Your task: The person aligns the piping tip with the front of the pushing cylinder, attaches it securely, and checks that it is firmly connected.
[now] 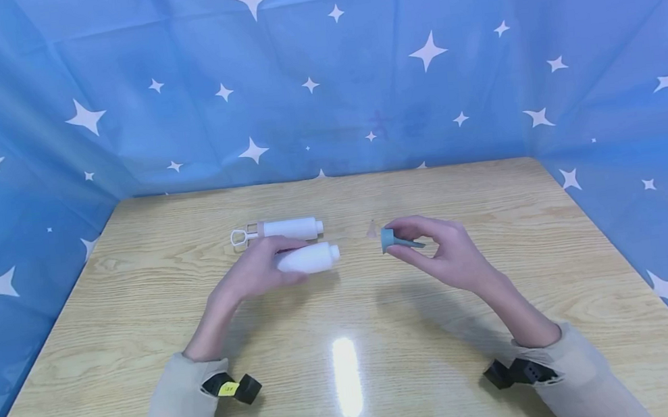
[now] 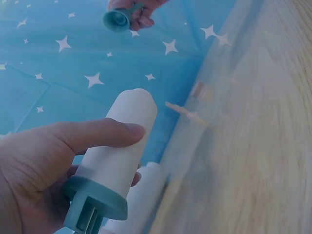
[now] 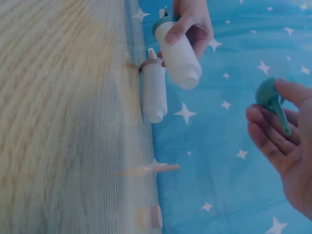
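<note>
My left hand (image 1: 257, 269) grips a white cylinder (image 1: 307, 259) around its body, held above the table; the left wrist view shows its green collar (image 2: 95, 197) at the near end. My right hand (image 1: 450, 254) pinches a green funnel-shaped piece (image 1: 388, 238) with a narrow stem, between thumb and fingers, wide end toward the left. The two held pieces are apart. Behind the held cylinder, a second white cylinder (image 1: 290, 229) with a pinkish-brown collar and a looped white handle (image 1: 239, 237) lies on the table.
A small pinkish-brown pointed piece (image 1: 372, 230) rests on the wooden table (image 1: 168, 321) left of my right hand. In the right wrist view, a slim piece (image 3: 163, 168) and a short round piece (image 3: 155, 217) are on the table. Blue star-patterned cloth (image 1: 305, 48) surrounds the far and side edges.
</note>
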The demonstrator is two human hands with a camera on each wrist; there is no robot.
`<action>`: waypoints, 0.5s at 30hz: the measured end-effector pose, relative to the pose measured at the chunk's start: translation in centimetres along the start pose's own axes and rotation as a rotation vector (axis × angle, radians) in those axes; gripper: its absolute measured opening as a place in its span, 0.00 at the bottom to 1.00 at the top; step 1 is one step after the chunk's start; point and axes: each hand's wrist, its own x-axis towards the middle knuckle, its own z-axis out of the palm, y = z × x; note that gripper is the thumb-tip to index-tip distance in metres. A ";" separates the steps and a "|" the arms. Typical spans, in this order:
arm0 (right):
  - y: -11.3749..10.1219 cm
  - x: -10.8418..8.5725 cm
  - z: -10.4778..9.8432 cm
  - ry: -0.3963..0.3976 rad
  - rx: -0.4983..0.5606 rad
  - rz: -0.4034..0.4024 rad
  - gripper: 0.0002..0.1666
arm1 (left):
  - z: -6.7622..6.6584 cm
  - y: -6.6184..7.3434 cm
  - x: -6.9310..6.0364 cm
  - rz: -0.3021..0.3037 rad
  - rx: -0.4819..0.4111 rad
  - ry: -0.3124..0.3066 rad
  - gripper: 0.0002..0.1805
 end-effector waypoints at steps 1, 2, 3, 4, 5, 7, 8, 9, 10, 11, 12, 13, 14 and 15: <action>0.0 0.0 0.0 -0.001 0.001 0.000 0.23 | 0.0 0.2 0.0 0.006 -0.009 0.002 0.26; 0.0 0.0 0.0 -0.001 0.002 0.000 0.23 | -0.1 0.4 -0.1 0.012 -0.016 0.004 0.26; 0.0 0.0 0.0 -0.001 0.002 -0.002 0.23 | -0.1 0.5 -0.1 0.017 -0.023 0.005 0.26; 0.0 0.0 0.0 -0.001 0.005 -0.005 0.23 | -0.2 0.7 -0.1 0.023 -0.026 0.007 0.26; 0.0 0.0 0.0 0.000 0.007 -0.008 0.23 | -0.2 0.9 -0.2 0.030 -0.025 0.009 0.26; 0.0 0.0 0.0 0.000 0.014 -0.021 0.23 | -0.3 1.3 -0.2 0.049 -0.019 0.013 0.26; 0.0 0.1 0.0 -0.001 0.018 -0.029 0.23 | -0.4 1.5 -0.3 0.059 -0.011 0.016 0.26; 0.0 0.1 0.1 -0.003 0.022 -0.038 0.23 | -0.4 1.7 -0.3 0.067 -0.005 0.017 0.26; 0.0 0.1 0.1 -0.005 0.026 -0.045 0.22 | -0.5 2.0 -0.3 0.074 0.002 0.019 0.26; 0.0 0.1 0.2 -0.006 0.027 -0.055 0.22 | -0.5 2.2 -0.4 0.080 0.005 0.022 0.27; -0.1 0.2 0.2 -0.009 0.030 -0.064 0.22 | -0.6 2.5 -0.4 0.086 0.010 0.025 0.27; -0.1 0.2 0.3 -0.012 0.033 -0.073 0.22 | -0.7 2.6 -0.4 0.091 0.012 0.027 0.27; -0.2 0.2 0.3 -0.013 0.035 -0.082 0.21 | -0.7 2.8 -0.4 0.097 0.018 0.029 0.26; -0.3 0.2 0.4 -0.014 0.036 -0.090 0.21 | -0.8 3.0 -0.4 0.100 0.020 0.031 0.26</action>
